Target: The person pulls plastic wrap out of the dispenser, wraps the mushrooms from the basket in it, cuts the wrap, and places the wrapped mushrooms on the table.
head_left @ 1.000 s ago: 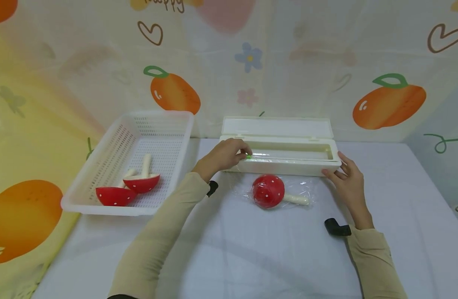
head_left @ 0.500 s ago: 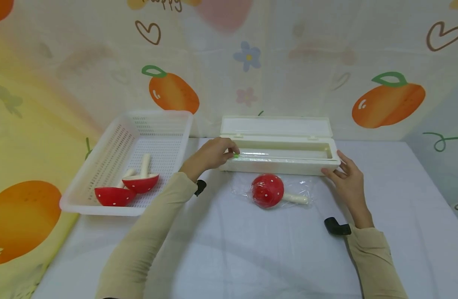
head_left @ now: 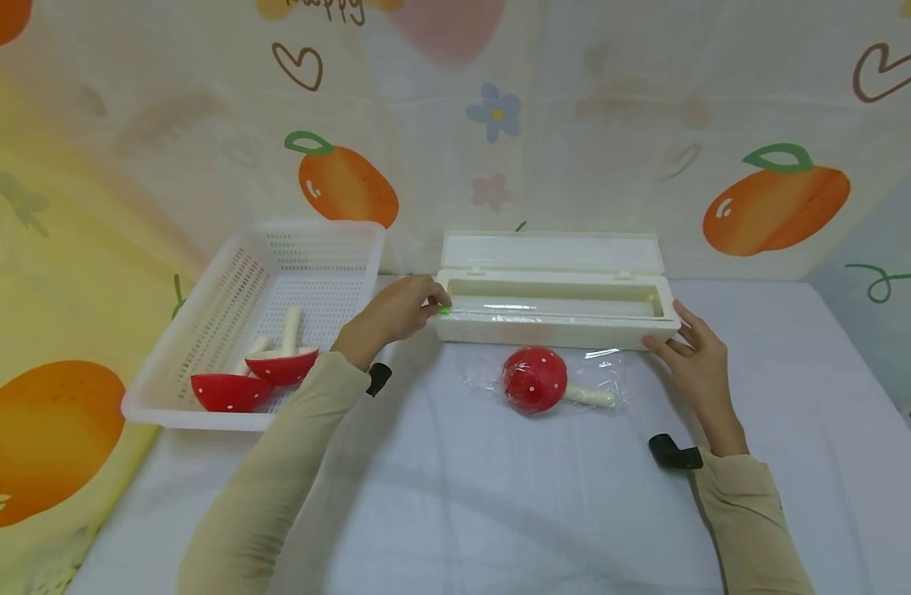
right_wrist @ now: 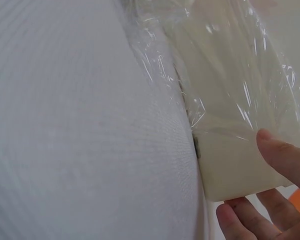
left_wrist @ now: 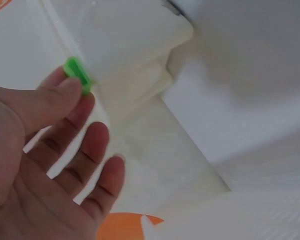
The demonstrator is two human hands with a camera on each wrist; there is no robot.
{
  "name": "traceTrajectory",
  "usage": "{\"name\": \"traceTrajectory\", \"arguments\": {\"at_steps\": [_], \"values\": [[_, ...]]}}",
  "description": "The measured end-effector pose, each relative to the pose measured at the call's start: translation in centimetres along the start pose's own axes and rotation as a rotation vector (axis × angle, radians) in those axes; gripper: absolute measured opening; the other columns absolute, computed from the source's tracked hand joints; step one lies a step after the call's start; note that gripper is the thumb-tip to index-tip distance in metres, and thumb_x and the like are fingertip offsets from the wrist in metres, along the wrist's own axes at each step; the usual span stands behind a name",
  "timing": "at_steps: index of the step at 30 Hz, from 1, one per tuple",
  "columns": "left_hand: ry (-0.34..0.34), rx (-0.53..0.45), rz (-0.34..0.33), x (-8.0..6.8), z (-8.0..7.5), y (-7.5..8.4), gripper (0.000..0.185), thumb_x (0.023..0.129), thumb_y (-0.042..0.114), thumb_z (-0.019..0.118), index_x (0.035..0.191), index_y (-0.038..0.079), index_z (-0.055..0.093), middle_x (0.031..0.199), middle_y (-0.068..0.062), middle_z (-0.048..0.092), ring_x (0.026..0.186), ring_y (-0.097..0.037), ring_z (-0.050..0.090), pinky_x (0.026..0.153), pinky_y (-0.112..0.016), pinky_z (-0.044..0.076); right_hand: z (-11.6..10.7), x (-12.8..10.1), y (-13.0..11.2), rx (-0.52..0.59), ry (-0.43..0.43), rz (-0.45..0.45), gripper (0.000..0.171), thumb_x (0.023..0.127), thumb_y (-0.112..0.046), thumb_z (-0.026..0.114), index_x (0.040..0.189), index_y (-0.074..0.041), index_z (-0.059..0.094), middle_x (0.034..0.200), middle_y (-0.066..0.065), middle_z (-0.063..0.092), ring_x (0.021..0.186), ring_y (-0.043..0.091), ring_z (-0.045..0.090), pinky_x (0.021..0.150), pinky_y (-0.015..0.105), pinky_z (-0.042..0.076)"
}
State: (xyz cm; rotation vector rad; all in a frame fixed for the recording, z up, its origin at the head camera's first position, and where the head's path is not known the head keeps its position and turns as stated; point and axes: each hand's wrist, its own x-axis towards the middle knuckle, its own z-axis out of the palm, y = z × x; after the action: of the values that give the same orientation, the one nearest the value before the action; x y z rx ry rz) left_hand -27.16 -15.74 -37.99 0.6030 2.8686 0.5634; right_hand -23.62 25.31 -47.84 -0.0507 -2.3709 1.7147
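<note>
Since a second ago the left hand (head_left: 393, 312) has slid the small green slider (head_left: 444, 310) leftward along the front rim of the cling-film dispenser (head_left: 552, 326), from inside the left end out to its left corner; the right hand (head_left: 695, 362) has kept its place. One dispenser stands near the table's (head_left: 500, 496) far edge, its lid (head_left: 550, 251) raised open at the back. Thumb and forefinger of the left hand pinch the one green slider, as the left wrist view shows (left_wrist: 77, 74), with the other fingers loosely spread. The right hand presses relaxed, nearly straight fingers against the dispenser's right end, gripping nothing. One red toy mushroom (head_left: 537, 380) with white spots lies on its side on a sheet of cling film (head_left: 600, 372) just in front of the dispenser, between the two hands. One white perforated basket (head_left: 202, 330) sits at the table's left edge, holding two more red mushrooms (head_left: 230, 391) (head_left: 283, 364), caps down and stems up.
</note>
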Motion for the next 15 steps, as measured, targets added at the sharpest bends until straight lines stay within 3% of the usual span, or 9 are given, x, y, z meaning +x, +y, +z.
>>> {"name": "traceTrajectory", "arguments": {"at_steps": [6,11,15], "values": [[0.085,0.164,0.019,-0.4,0.9,1.2,0.026,0.095,0.01,0.061,0.118,0.012,0.071,0.113,-0.012,0.066,0.108,-0.034,0.059,0.09,-0.046,0.05,-0.6,0.1,-0.1,-0.021,-0.064,0.01,0.077,0.088,-0.001,0.072,0.153,-0.004,0.032,0.153,0.03,0.034,0.084,-0.017,0.058,0.075,0.004,0.05],[0.136,0.213,0.029,-0.5,2.1,2.5,0.028,0.095,0.026,0.066,0.122,0.017,0.068,0.117,-0.011,0.061,0.112,-0.032,0.053,0.091,-0.045,0.048,-1.3,0.0,-0.5,-0.066,-0.136,0.01,0.081,0.09,-0.01,0.073,0.155,-0.006,0.025,0.152,0.033,0.034,0.091,-0.017,0.054,0.076,0.003,0.049],[0.185,0.271,0.058,-0.4,2.8,3.2,0.02,0.093,0.027,0.071,0.11,0.018,0.07,0.109,-0.008,0.06,0.104,-0.028,0.052,0.088,-0.041,0.047,-1.2,-0.3,-1.4,-0.204,-0.104,0.004,0.079,0.087,-0.021,0.077,0.152,-0.006,0.033,0.143,0.028,0.042,0.107,0.005,0.054,0.083,0.007,0.046]]}}
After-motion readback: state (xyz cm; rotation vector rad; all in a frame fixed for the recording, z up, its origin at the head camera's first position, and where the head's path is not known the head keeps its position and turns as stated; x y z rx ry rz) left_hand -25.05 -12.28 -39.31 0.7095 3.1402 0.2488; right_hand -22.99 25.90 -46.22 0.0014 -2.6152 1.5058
